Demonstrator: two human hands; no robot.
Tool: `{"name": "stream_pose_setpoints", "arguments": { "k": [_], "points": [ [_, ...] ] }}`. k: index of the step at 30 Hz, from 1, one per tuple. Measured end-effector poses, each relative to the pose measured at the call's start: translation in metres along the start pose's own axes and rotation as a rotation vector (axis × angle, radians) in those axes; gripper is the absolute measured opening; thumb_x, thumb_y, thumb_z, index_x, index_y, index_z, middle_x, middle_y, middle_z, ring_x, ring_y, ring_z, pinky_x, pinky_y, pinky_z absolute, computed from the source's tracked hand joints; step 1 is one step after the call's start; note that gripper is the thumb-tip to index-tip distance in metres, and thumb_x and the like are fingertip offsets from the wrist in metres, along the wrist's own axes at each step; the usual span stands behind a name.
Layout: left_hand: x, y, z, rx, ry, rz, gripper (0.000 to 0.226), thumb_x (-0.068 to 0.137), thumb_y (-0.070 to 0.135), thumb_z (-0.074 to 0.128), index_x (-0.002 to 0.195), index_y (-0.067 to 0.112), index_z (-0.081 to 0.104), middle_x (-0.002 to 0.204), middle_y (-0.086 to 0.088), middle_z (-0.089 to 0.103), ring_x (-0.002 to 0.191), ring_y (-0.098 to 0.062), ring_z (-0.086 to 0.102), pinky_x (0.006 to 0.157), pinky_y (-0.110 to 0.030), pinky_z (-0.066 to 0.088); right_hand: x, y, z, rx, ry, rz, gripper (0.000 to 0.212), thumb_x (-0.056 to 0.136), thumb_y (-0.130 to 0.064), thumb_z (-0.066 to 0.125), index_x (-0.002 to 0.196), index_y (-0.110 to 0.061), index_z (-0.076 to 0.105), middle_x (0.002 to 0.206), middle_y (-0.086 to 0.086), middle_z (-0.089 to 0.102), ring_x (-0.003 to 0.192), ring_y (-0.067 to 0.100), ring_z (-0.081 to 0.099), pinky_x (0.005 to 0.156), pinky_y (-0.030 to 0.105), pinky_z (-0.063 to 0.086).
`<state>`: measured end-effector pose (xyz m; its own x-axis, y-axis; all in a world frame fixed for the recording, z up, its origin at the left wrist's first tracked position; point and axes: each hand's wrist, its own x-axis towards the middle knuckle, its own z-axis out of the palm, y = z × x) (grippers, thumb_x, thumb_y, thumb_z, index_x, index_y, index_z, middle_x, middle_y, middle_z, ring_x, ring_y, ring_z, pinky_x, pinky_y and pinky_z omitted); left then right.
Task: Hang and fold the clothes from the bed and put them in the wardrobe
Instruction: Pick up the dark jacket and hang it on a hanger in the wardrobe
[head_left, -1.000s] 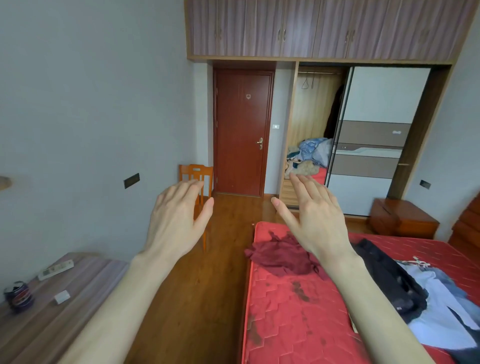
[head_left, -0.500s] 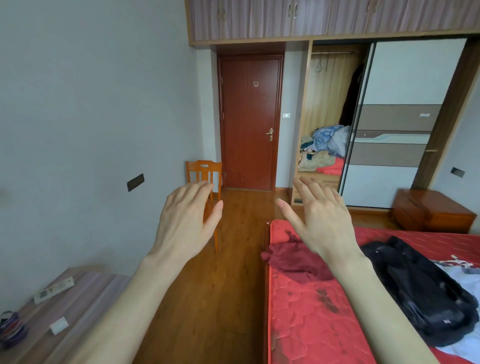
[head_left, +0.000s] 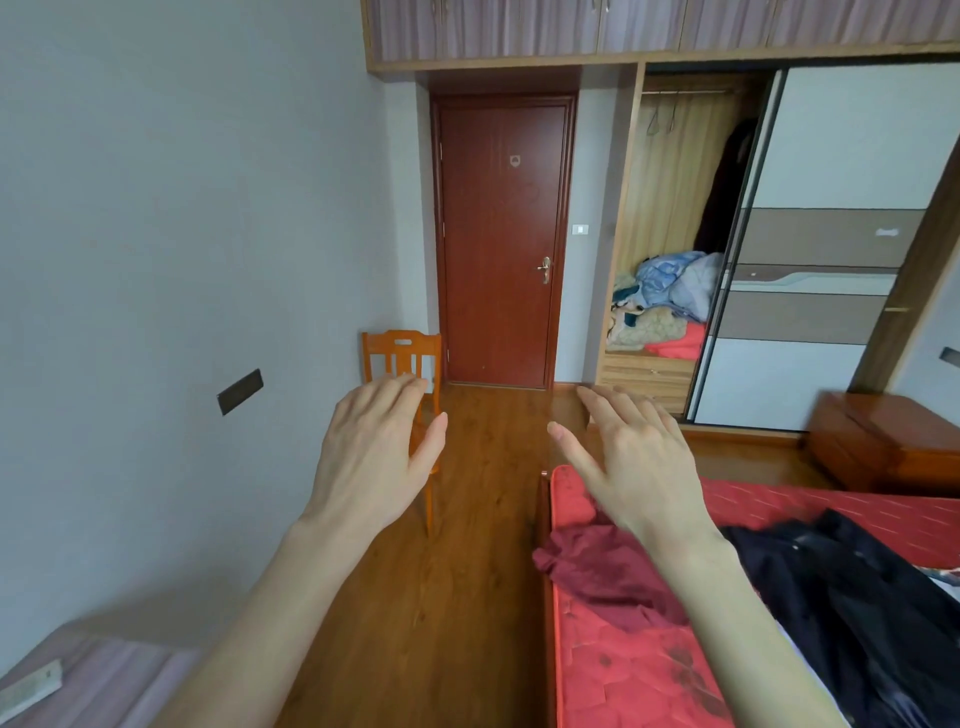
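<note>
Left hand (head_left: 376, 457) and right hand (head_left: 636, 462) both raised palm-down, fingers straight and spread, holding nothing. Maroon garment (head_left: 597, 577) and black garment (head_left: 852, 597) lie on red bed (head_left: 623, 670); wardrobe (head_left: 675, 208) open ahead.

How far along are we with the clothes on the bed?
Nothing looks done yet. The dark red garment and black garment lie unfolded on the bed. The left hand and right hand are open and hold nothing. All folding and hanging remains; the wardrobe stands open with hangers on its rail.
</note>
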<state>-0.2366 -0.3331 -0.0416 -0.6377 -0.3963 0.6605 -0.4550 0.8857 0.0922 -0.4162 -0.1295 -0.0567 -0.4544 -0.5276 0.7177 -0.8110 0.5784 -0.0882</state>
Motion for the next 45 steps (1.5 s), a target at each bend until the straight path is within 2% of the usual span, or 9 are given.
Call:
{"name": "stream_pose_setpoints", "arguments": {
  "k": [4,8,15,21,26,35,45],
  "points": [
    [0.041,-0.018,0.039,-0.027,0.007,-0.001,0.049,0.105,0.048,0.051,0.138,0.014,0.063,0.140,-0.007,0.066,0.130,-0.029,0.062,0.108,-0.045,0.047,0.038,0.009,0.040,-0.008,-0.023,0.014,0.067,0.102,-0.066,0.038,0.137,-0.015,0.065,0.135,0.004,0.068,0.128,0.027,0.060,0.109,0.045,0.045],
    [0.086,-0.038,0.088,-0.072,-0.029,0.014,0.057,0.104,0.052,0.039,0.143,0.015,0.060,0.144,-0.005,0.063,0.135,-0.027,0.057,0.111,-0.045,0.046,0.076,0.019,0.085,-0.033,-0.050,0.027,0.067,0.103,-0.066,0.036,0.140,-0.016,0.062,0.134,0.004,0.067,0.128,0.027,0.060,0.108,0.045,0.046],
    [0.185,-0.090,0.182,-0.126,-0.045,0.045,0.058,0.103,0.052,0.037,0.142,0.016,0.061,0.145,-0.005,0.062,0.136,-0.026,0.057,0.111,-0.047,0.047,0.168,0.032,0.182,-0.058,-0.038,0.059,0.054,0.102,-0.055,0.047,0.135,-0.016,0.064,0.130,0.004,0.069,0.125,0.029,0.062,0.103,0.046,0.049],
    [0.272,-0.142,0.245,-0.182,-0.044,0.051,0.059,0.103,0.053,0.036,0.143,0.017,0.060,0.146,-0.004,0.062,0.137,-0.026,0.056,0.113,-0.048,0.047,0.251,0.034,0.255,-0.080,-0.062,0.110,0.054,0.102,-0.053,0.044,0.140,-0.017,0.061,0.136,0.003,0.066,0.129,0.028,0.059,0.104,0.046,0.048],
    [0.333,-0.169,0.295,-0.228,-0.053,0.049,0.060,0.104,0.055,0.034,0.146,0.019,0.058,0.149,-0.003,0.059,0.139,-0.024,0.054,0.114,-0.048,0.047,0.296,0.048,0.303,-0.133,-0.074,0.126,0.047,0.103,-0.046,0.056,0.140,-0.018,0.061,0.139,0.003,0.065,0.129,0.028,0.059,0.104,0.046,0.048],
    [0.432,-0.177,0.391,-0.252,-0.068,0.128,0.059,0.103,0.053,0.037,0.143,0.018,0.060,0.147,-0.004,0.061,0.137,-0.026,0.057,0.113,-0.046,0.044,0.375,0.085,0.389,-0.167,-0.052,0.180,0.054,0.103,-0.052,0.043,0.142,-0.019,0.060,0.140,0.003,0.064,0.133,0.027,0.056,0.108,0.044,0.046],
    [0.577,-0.166,0.533,-0.236,-0.092,0.178,0.060,0.103,0.055,0.035,0.145,0.020,0.059,0.148,-0.002,0.060,0.138,-0.025,0.056,0.114,-0.046,0.044,0.490,0.181,0.515,-0.120,-0.005,0.211,0.063,0.105,-0.059,0.034,0.145,-0.017,0.058,0.142,0.005,0.063,0.135,0.026,0.055,0.112,0.045,0.045]
  ]
}}
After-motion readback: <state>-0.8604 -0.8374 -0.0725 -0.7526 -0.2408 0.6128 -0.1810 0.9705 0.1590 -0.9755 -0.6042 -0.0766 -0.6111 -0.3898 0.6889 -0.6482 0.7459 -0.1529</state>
